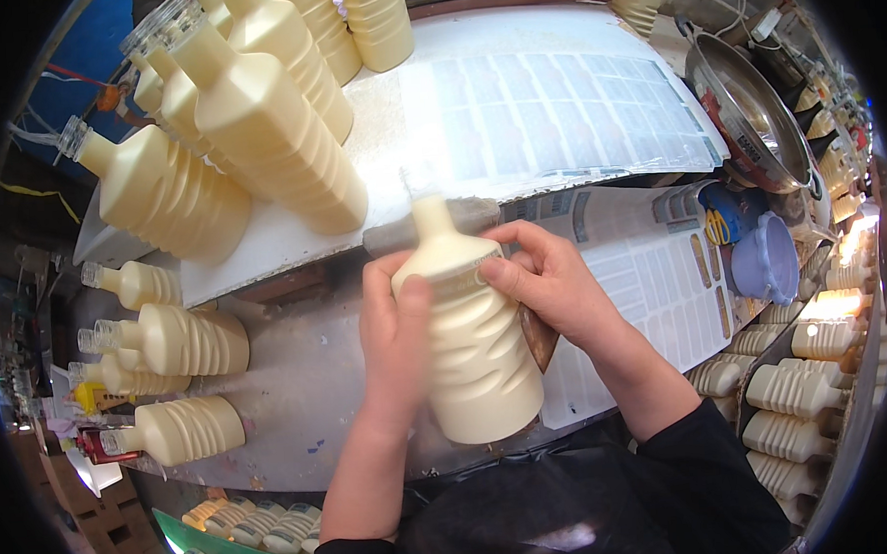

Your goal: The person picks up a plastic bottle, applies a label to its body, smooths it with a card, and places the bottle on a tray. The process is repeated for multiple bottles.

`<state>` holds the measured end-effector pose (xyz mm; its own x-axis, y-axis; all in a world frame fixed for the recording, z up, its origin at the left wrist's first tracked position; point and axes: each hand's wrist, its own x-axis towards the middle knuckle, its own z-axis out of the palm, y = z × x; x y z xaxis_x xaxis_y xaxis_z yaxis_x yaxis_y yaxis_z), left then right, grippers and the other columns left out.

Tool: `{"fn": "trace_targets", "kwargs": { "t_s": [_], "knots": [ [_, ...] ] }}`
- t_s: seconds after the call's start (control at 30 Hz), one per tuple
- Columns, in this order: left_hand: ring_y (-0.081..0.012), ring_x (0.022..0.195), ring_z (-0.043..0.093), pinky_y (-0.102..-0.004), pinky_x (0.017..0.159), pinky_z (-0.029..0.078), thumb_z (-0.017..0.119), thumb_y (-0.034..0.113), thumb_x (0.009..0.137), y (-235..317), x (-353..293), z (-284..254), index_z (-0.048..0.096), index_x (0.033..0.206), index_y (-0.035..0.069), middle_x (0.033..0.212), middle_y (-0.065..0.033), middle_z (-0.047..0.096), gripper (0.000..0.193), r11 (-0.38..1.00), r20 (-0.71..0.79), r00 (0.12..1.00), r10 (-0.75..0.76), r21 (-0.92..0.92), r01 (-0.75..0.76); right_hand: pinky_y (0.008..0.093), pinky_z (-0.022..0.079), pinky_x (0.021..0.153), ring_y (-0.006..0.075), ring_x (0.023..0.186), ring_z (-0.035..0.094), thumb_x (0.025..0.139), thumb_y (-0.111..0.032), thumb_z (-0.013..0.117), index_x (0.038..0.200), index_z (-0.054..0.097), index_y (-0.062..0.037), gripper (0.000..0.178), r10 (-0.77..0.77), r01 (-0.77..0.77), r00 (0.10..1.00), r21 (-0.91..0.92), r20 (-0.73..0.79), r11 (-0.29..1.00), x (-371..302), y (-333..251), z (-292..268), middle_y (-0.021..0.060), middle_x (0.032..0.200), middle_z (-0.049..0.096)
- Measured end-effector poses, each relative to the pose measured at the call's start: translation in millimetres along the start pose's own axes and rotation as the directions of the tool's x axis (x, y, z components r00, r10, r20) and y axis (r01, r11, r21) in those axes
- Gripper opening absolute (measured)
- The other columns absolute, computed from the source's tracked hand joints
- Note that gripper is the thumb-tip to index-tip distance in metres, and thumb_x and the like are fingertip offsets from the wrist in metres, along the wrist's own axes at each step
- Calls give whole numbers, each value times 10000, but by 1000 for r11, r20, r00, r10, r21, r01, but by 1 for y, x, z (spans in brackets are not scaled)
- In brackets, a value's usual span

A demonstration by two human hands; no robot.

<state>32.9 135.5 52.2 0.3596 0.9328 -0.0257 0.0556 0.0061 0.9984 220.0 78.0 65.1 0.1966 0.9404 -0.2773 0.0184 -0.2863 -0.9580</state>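
A cream plastic bottle point(482, 364) with a clear threaded neck and a wavy, ridged body is between my hands, its neck tilted away from me. My left hand point(390, 309) grips its left shoulder, the thumb on the front slightly blurred. With the thumb pressed on a narrow see-through label strip point(454, 280) across the upper body, my right hand point(547, 277) closes on the right shoulder. A brown, flat, pointed piece point(538, 339) pokes out below my right palm; its upper part is hidden. Behind the neck lies a grey-brown block point(392, 238).
Cream bottles point(269, 126) crowd the raised white board point(397, 111) at left; several more point(193, 430) line the table's left edge. Label sheets point(575, 113) cover the right side. Beyond are a metal pan point(752, 95), yellow-handled scissors point(717, 227), a purple bucket point(765, 263) and stacked bottles point(790, 389).
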Motion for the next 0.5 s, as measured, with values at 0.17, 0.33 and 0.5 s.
{"fn": "trace_targets", "kwargs": {
  "t_s": [0.17,0.33,0.5],
  "knots": [
    [-203,1078,583,-364,969,467,477,333,1058,-2,0,-1,522,1247,-12,1177,-155,616,396,999,23,1000,14,-37,-13,238,514,711,81,803,660,976,-259,691,1248,580,12,400,14,-14,1000,-7,-2,1000,-1,-2,0,83,891,735],
    [-197,1081,579,-357,967,464,457,320,1068,-7,1,-2,528,1241,-11,1174,-149,615,381,998,23,998,58,-40,-57,244,513,709,84,799,658,975,-259,689,1249,580,7,397,15,-15,1000,-12,-8,1000,-1,-4,1,82,886,733],
    [-196,1051,597,-358,948,473,465,335,1065,-4,1,-2,549,1212,-6,1140,-147,639,381,996,-3,1000,11,-93,-11,277,468,599,77,659,603,928,-270,722,1166,635,-5,367,-142,94,986,-417,-87,904,-8,-24,0,35,722,671]
  ]
}}
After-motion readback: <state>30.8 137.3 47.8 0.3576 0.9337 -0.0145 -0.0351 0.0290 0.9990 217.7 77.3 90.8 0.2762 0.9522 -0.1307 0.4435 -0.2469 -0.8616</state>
